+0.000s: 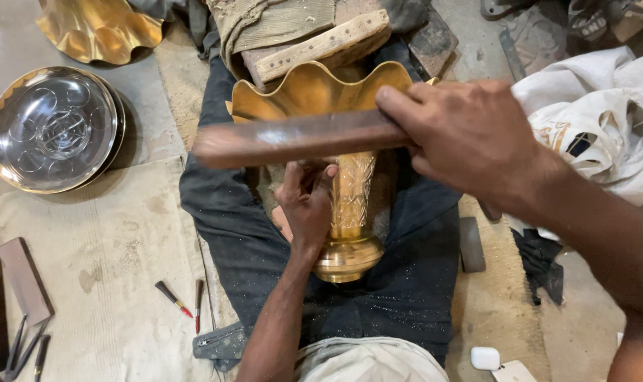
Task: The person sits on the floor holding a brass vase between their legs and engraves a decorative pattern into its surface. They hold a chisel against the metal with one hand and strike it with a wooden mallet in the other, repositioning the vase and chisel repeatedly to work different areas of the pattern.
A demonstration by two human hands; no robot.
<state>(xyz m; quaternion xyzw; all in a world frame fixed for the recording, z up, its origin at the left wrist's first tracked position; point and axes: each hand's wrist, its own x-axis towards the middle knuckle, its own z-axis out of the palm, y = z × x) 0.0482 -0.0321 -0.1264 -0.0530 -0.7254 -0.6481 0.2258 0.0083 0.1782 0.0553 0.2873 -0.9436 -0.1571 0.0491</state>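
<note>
A brass vase (349, 205) with a wavy, flared rim lies on its side across the lap of the person, who sits on the floor in dark trousers (406, 290). Its round foot points toward the person's body and its wide mouth points away, resting against a wooden block (321, 46). The left hand (307, 205) is closed around something thin, too small to identify, and presses it against the patterned neck of the vase, so this hand touches the vase from its left side. The right hand (470, 138) is above the vase, to the right of the mouth, and it grips firmly the end of a flat wooden bar (293, 138). The bar reaches to the left, across the mouth of the vase and just over the left hand; I cannot tell if it touches anything below. So the vase is between the two hands: the left one low at the neck, the right one higher near the rim. On the cloth at the left lie a round metal tray (53, 127), two small tools with red tips (183, 301), and a brown flat block (24, 279). A second brass piece (98, 28) is at the top left, and a white cloth (597, 120) is at the right.
</note>
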